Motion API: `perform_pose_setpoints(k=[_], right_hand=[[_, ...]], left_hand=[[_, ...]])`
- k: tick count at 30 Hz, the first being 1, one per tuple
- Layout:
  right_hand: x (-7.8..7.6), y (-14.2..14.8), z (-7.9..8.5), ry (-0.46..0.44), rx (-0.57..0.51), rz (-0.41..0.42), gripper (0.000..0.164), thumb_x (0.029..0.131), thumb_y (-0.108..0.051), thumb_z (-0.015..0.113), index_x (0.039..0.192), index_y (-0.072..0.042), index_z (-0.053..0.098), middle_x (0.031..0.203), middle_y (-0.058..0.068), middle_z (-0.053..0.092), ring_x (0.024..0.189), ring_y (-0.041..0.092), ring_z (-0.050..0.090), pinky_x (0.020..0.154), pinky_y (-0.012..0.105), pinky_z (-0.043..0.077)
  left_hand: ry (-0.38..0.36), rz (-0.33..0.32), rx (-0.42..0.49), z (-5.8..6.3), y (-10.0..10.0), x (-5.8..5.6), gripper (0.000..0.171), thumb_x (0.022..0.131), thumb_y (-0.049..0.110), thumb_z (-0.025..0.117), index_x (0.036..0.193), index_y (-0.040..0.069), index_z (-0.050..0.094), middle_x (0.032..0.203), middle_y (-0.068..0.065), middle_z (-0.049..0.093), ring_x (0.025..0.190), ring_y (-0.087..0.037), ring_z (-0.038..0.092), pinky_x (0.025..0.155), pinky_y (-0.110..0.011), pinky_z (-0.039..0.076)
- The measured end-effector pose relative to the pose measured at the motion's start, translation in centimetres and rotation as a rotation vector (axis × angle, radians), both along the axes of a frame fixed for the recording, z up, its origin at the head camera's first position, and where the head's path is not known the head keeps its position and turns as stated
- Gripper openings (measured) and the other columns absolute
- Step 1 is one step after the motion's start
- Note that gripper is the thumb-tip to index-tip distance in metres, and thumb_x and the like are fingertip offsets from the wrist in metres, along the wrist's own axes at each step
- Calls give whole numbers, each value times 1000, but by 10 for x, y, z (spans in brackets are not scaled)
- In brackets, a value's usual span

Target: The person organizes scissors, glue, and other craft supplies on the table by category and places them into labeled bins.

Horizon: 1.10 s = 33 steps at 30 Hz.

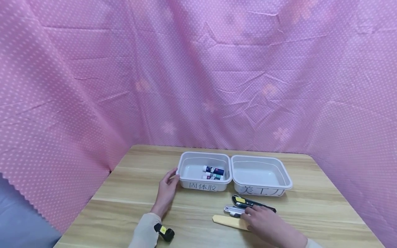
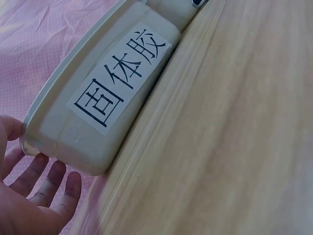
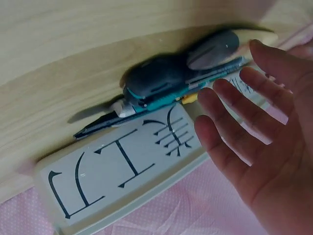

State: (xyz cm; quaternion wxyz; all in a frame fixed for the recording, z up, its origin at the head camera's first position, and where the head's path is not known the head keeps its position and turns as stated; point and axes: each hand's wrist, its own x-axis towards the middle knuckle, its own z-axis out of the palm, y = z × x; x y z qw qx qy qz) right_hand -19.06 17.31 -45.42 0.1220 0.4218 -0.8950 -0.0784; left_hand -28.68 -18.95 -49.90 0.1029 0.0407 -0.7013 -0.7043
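My left hand [image 1: 167, 187] is at the left end of a white plastic box [image 1: 198, 185], its relaxed fingertips touching the rim and corner. Glue sticks [image 1: 214, 170] with blue and green labels lie inside this box. Over several cutters in front of the second box, my right hand [image 1: 263, 220] reaches with fingers apart. Nearest the box lies a black utility knife [image 1: 243, 200] with a yellow slider. A silver utility knife [image 1: 233, 210] is beside it, partly under the fingers. Closest to me is a slim pale yellow tool [image 1: 227, 220], its right end hidden by the hand.
The second white box [image 1: 263, 172] stands right beside the first, with bare floor showing inside. Both carry labels in Chinese characters on their front walls. A wooden table [image 1: 124, 206] holds everything, and a pink dotted curtain [image 1: 217, 86] hangs around its back and sides.
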Motion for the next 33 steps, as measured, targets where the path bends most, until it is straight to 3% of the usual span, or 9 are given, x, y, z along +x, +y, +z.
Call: perform_pose_setpoints(k=[9,16,24,29,33], right_hand=[[1,-3,-3,98,54,88,18,77,-9,74,90,-19,65,83,-4,60,73,11,55,60,26,53],[7,-8,1,-84,92,60,28,79,-19,79,104,-23,68,91,-7,66,82,9,59,69,26,58],[8,-16,-1,-294,-44,-5,15,88,-25,76,100,-23,67,79,-14,60,72,3,55,60,22,51],[7,-18,-1,-334,-62,-21,17,87,-27,78,102,-25,69,81,-15,63,74,1,57,62,22,52],[7,-19,-1,-314,-73,-19,18,87,-27,78,103,-26,69,83,-16,64,75,2,57,61,21,52]], left_hand=[[-14,-1,-17,2,0,1,48,104,19,60,150,10,50,153,-16,49,130,-34,57,109,-45,53],[-18,-9,-16,3,0,1,49,104,22,60,151,11,49,154,-16,47,131,-34,56,110,-44,52],[-21,-7,-4,2,-1,1,49,104,21,60,150,11,49,154,-15,48,130,-33,57,110,-44,52],[-13,-7,8,1,0,1,48,104,20,61,150,10,50,153,-17,49,129,-34,57,110,-44,52],[-9,-1,3,2,-1,1,48,103,19,61,149,10,51,152,-16,50,129,-34,58,109,-44,53]])
